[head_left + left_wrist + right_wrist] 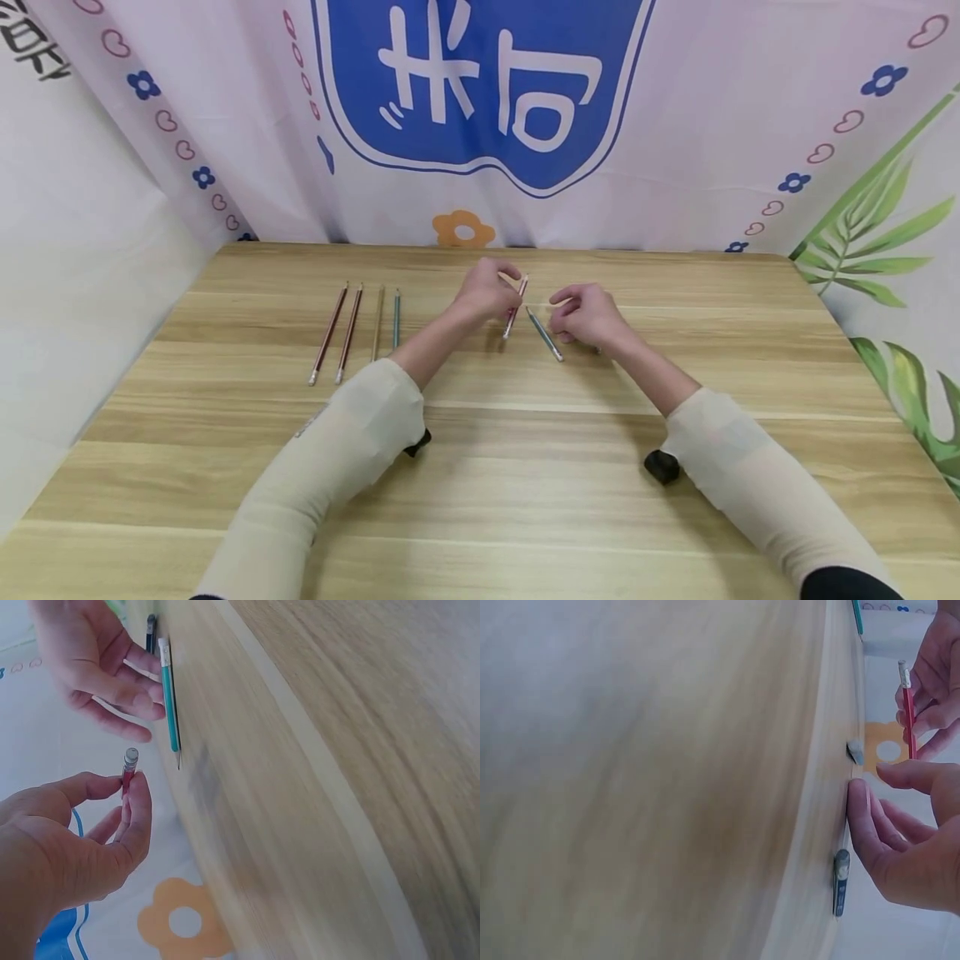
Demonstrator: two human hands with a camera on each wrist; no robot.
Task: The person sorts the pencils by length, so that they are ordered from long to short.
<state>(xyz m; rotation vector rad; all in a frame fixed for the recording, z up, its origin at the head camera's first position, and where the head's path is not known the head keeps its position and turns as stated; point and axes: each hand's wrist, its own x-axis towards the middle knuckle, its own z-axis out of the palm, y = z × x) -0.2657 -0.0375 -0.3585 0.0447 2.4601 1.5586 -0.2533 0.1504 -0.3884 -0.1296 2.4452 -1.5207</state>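
My left hand (486,292) pinches a red pencil (513,320) with a white eraser end between thumb and fingers. In the left wrist view the pencil's eraser end (130,759) points up out of the fingers. To its right lies a teal pencil (545,335) on the table, point toward the back. My right hand (588,315) is beside the teal pencil, its fingers loosely bent with a gap between thumb and forefinger, holding nothing. A dark pencil (841,881) lies by the right hand, mostly hidden under it in the head view.
Left on the wooden table (480,483) lie two dark red pencils (328,333), a tan pencil (378,321) and another teal pencil (397,317), side by side. The left forearm partly covers their near ends. A printed curtain (712,150) hangs behind the table's back edge.
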